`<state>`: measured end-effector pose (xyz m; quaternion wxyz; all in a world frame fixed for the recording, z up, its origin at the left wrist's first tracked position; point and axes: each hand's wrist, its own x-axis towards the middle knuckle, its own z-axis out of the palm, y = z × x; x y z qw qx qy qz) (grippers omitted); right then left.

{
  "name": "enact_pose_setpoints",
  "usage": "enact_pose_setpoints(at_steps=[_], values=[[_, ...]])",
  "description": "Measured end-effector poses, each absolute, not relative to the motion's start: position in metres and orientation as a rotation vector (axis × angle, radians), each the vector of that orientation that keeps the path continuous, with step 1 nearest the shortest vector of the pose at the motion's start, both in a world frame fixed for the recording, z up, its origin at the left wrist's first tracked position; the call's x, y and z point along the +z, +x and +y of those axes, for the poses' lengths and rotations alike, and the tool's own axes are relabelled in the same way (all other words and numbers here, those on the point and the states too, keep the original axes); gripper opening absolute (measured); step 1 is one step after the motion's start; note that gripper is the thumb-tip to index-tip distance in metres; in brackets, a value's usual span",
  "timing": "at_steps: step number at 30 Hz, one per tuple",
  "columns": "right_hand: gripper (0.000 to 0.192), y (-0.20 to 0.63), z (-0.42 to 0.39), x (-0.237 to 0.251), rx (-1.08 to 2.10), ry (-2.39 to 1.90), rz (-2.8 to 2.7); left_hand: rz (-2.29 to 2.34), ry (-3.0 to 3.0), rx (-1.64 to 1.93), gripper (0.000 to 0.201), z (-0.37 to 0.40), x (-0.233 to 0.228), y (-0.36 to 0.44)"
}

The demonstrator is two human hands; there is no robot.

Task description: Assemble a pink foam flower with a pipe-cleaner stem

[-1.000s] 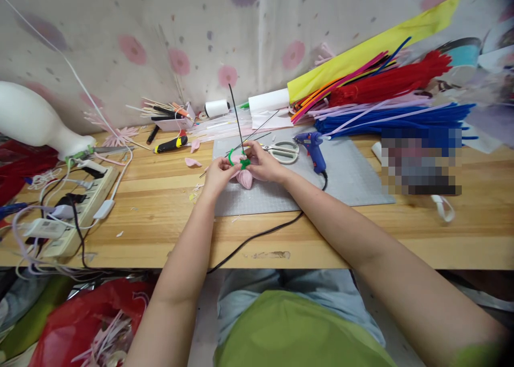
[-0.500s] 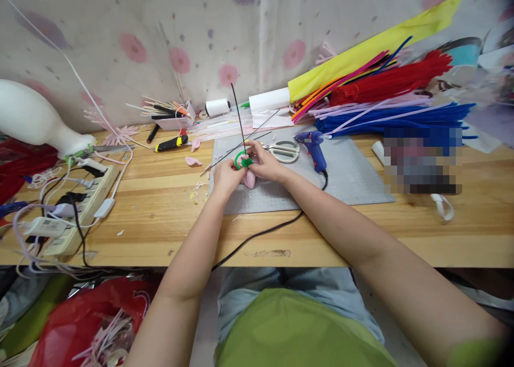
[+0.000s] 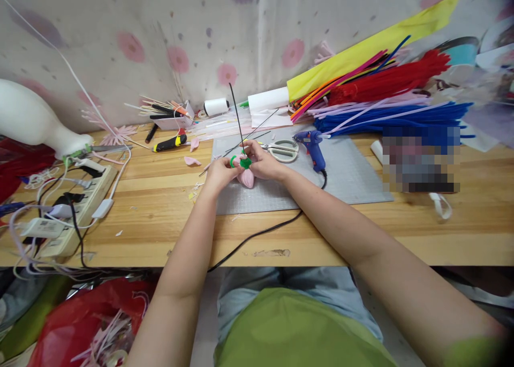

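Observation:
A pink flower (image 3: 246, 179) with petals hangs head-down between my hands, over the near left part of a grey cutting mat (image 3: 341, 179). From its base a thin black stem (image 3: 236, 115) points upward. A green strip (image 3: 244, 162), which looks like pipe cleaner, lies around the base. My left hand (image 3: 220, 175) is closed, its thumb and finger pinching the green strip at the left. My right hand (image 3: 263, 162) is closed around the flower's base from the right; its fingertips are partly hidden. Scissors (image 3: 284, 150) and a blue glue gun (image 3: 312, 148) lie to the right.
Bundles of blue pipe cleaners (image 3: 361, 119) and red ones (image 3: 393, 77) lie at the back right. A yellow-black cutter (image 3: 170, 143) and loose pink petals (image 3: 192, 161) are on the left. A power strip (image 3: 80, 211) stands further left. The glue gun's black cord (image 3: 257, 237) crosses the front edge.
My left hand has moved slightly left and turned. The green strip's open loop has become smaller and lower, and more of the pink petals show beneath my fingers.

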<state>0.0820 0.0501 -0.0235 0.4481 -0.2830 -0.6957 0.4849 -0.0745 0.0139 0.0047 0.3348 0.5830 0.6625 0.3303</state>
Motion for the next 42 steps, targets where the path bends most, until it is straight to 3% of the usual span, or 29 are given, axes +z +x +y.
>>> enact_pose_setpoints(at_steps=[14, 25, 32, 37, 42], values=[[0.043, 0.08, 0.063, -0.031, 1.349, -0.691, -1.536, 1.672, 1.54, 0.835, 0.028, 0.027, 0.006, -0.077], [0.043, 0.085, 0.063, -0.027, 1.329, -0.643, -1.617, 1.64, 2.188, 0.702, 0.016, 0.035, 0.015, -0.081], [0.051, 0.089, 0.06, -0.024, 1.292, -0.623, -1.68, 1.612, 2.219, 0.709, 0.012, 0.039, 0.019, -0.077], [0.053, 0.088, 0.061, -0.026, 1.238, -0.671, -1.701, 1.642, 1.954, 0.916, 0.036, 0.041, 0.01, -0.074], [0.053, 0.089, 0.06, -0.025, 1.216, -0.701, -1.705, 1.676, 1.655, 1.128, 0.045, 0.044, -0.003, -0.068]])
